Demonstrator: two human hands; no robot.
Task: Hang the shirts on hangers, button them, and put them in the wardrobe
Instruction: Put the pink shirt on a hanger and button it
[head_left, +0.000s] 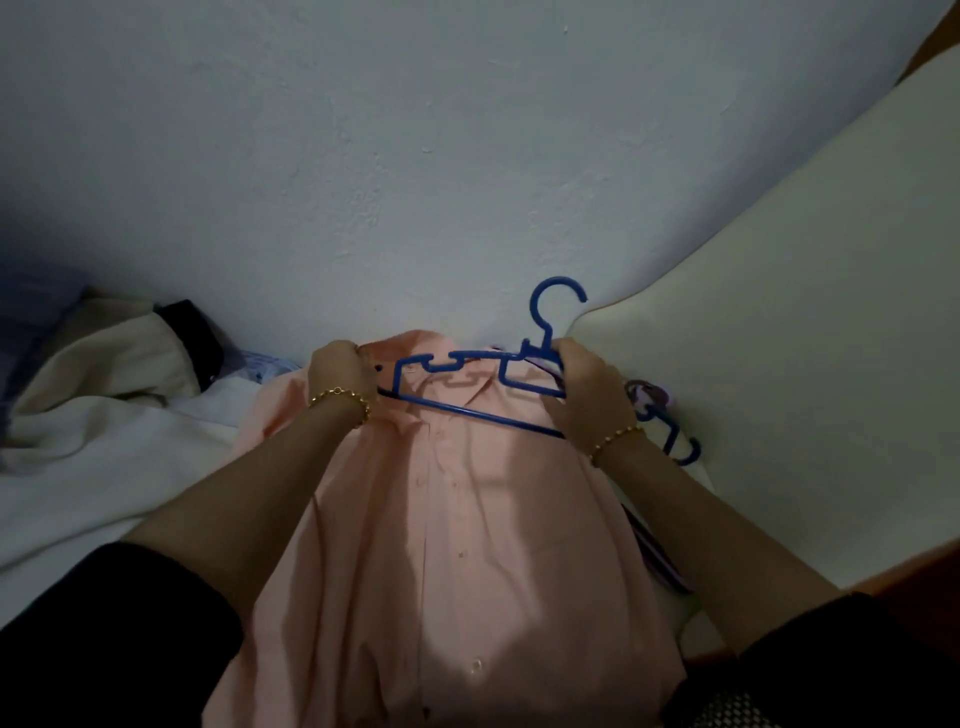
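Head view: a pink shirt (467, 519) lies front-up on the white bed (104, 467), its collar toward the wall (415, 156). A blue plastic hanger (475, 355) is held over the collar. The left hand (340, 371) clutches the shirt's shoulder fabric, and the right hand (584, 387) grips the hanger below its hook, both arms stretched forward. More hangers (675, 434) lie just beside the right wrist. A cream garment (104, 353) is heaped at left.

A pink shirt (467, 519) lies front up along the bed, collar toward the wall. A blue plastic hanger (483, 355) is held tilted just over the collar, its hook pointing up the wall. More hangers (685, 452), blue and purple, lie just beside the shirt on the right.
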